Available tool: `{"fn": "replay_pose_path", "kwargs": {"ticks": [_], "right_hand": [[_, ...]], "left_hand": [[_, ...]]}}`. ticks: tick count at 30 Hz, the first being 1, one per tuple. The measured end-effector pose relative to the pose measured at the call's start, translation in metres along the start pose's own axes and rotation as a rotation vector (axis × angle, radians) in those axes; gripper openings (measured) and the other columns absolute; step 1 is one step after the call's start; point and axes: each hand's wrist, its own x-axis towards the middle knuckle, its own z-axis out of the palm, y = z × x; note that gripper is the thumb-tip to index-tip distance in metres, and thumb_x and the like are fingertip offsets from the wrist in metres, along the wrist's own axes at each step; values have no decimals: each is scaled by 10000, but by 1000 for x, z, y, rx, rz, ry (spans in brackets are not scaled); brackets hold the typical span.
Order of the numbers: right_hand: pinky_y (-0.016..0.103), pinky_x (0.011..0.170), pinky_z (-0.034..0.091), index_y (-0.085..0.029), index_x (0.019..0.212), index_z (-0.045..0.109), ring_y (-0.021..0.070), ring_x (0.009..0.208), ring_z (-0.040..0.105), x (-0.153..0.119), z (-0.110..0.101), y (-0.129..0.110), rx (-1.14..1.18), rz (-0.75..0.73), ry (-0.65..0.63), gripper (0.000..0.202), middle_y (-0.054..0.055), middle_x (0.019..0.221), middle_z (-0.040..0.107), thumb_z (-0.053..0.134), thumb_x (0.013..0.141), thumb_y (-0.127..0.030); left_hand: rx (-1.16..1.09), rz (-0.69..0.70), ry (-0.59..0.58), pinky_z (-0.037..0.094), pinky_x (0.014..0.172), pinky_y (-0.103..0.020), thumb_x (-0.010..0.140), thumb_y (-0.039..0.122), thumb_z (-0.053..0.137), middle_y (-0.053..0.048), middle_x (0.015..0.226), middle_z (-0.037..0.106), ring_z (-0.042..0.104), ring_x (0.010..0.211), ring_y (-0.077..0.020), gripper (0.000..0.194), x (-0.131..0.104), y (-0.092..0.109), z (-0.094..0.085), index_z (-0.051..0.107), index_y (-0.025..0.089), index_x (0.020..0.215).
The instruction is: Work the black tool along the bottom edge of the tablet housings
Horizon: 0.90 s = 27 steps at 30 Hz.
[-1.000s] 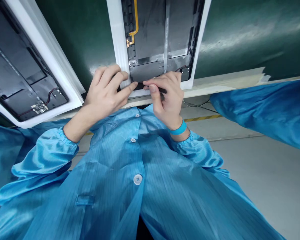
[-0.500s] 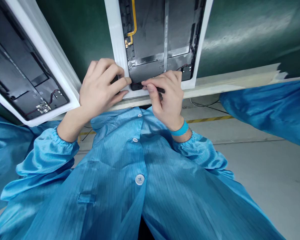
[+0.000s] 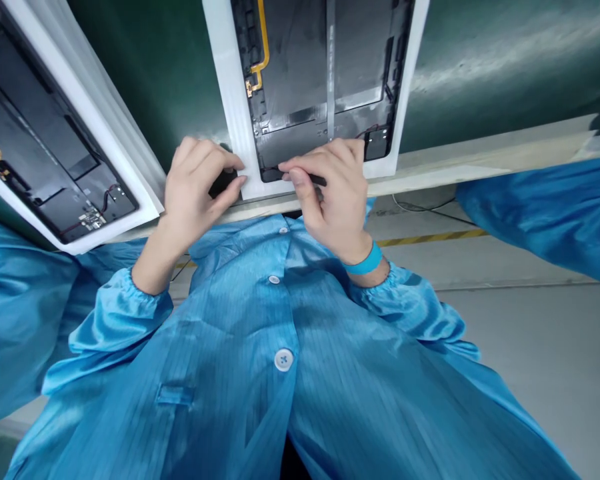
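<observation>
In front of me lies an opened tablet-like device (image 3: pixel 300 73) with dark inner parts, set in a white frame (image 3: pixel 225 80). My right hand (image 3: pixel 333 193) pinches a thin black stick-like tool (image 3: pixel 319 180) between thumb and fingers, its tip at the device's lower edge. Beside the frame's lower left corner is my left hand (image 3: pixel 195 180), fingers curled and thumb apart from them, fingertips at the white border. A dark patch shows inside that hand's curl; I cannot tell whether it is an object or shadow. A yellow flex cable (image 3: pixel 263 40) runs along the device's left side.
A second opened device (image 3: pixel 45 133) in a white frame (image 3: pixel 125 127) lies tilted at the left. The green table mat (image 3: pixel 490 60) has a taped front edge (image 3: pixel 480 160). Blue sleeves of other people (image 3: pixel 545 207) reach in from both sides.
My left hand has drawn back left and away from the device's lower left corner, thumb and fingers now at the frame's border. The right hand keeps its pinch on the tool, hardly moved.
</observation>
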Motion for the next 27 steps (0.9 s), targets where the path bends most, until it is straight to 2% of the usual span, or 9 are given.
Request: {"fn": "replay_pose_path", "kwargs": {"ticks": [3,5,8,10,12,15,19,22,27], "right_hand": [[583,1072,563,-329,1068,713,267,1020,729,5,-6,-7,-15,-45,93,517,30,1009,773,302,1208,-609],[547,1029,560,-322,977,639,264,1009,710,13,-13,-14,-59,-81,106,540,43,1012,749,234,1211,-592],[533,1001,538,-303,933,547,283,961,689,30,-22,-25,-144,-141,-63,503,70,970,718,207,1208,-554],[552,995,510,-297,949,541,314,966,686,41,-27,-28,-228,-150,-197,396,86,984,733,286,1194,-474],[583,1033,471,-301,981,563,351,1020,689,48,-31,-28,-324,-110,-299,252,99,1045,759,403,1150,-399],[622,1101,420,-311,1024,600,386,1058,690,53,-35,-24,-388,-69,-389,126,95,1055,764,550,1098,-400],[624,1088,418,-319,930,617,386,1033,683,55,-37,-21,-389,-92,-390,178,72,946,736,624,1074,-423],[622,1085,412,-315,899,616,366,1015,676,54,-36,-21,-430,-111,-401,175,63,890,710,627,1070,-354],[610,1062,423,-316,1016,668,338,1003,665,48,-37,-12,-476,-193,-408,183,68,933,732,519,1122,-320]], "left_hand": [[-49,-35,32,509,1061,-472,1254,493,414,-16,1092,705,575,1091,-163,384,-6,8,7,666,208,1207],[-75,-39,69,515,1056,-474,1258,476,407,-24,1092,716,599,1101,-177,368,-9,11,13,670,222,1210],[-120,-23,238,526,988,-505,1219,517,482,-49,1018,729,655,1050,-251,311,-10,9,29,692,288,1204],[-161,-6,356,516,957,-526,1172,547,573,-55,967,724,675,1004,-292,259,-9,5,44,714,331,1194],[-203,9,417,495,971,-547,1140,557,623,-58,968,727,679,1001,-317,233,-8,1,56,732,358,1192],[-235,15,437,475,997,-559,1131,552,633,-70,1017,741,669,1042,-337,226,-7,-1,65,753,367,1180],[-262,51,451,485,972,-536,1151,510,608,-73,1032,747,664,1050,-328,213,-9,-1,63,759,360,1145],[-302,68,449,493,980,-535,1172,484,567,-73,1051,758,668,1067,-321,235,-10,-1,61,758,354,1135],[-342,51,385,494,1029,-566,1181,511,526,-81,1107,779,671,1129,-336,289,-11,-3,58,769,357,1154]]}}
